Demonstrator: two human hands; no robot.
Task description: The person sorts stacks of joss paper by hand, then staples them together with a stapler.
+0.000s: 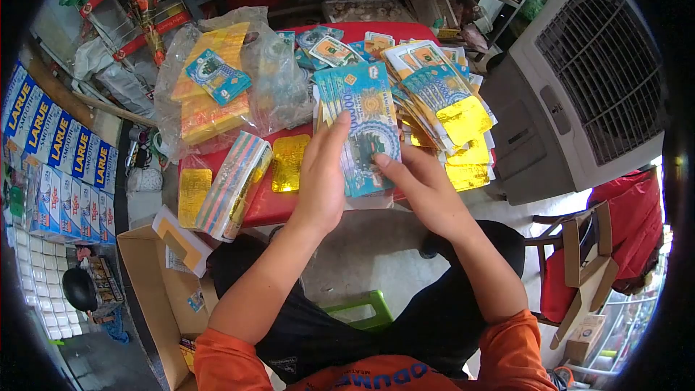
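Note:
Fanned blue printed notes [369, 112] are held up over the front edge of the red table [289, 206]. My left hand [326, 174] presses against their left side, and my right hand [416, 181] grips the lower right part, thumb on the face. Behind and to the right lies a big pile of notes and gold sheets [467, 123]. A gold sheet [290, 164] rests left of my left hand, beside a striped bundle in clear wrap [235, 185]. Further left, a clear plastic bag [271, 94] holds yellow packs, with a blue note [217, 76] on top.
An open cardboard box [145, 282] stands at the lower left, with beer cartons [58, 145] beyond it. A large grey air cooler [572, 80] is at the right. A green stool [373, 311] shows between my legs. A wooden chair [539, 235] stands at the right.

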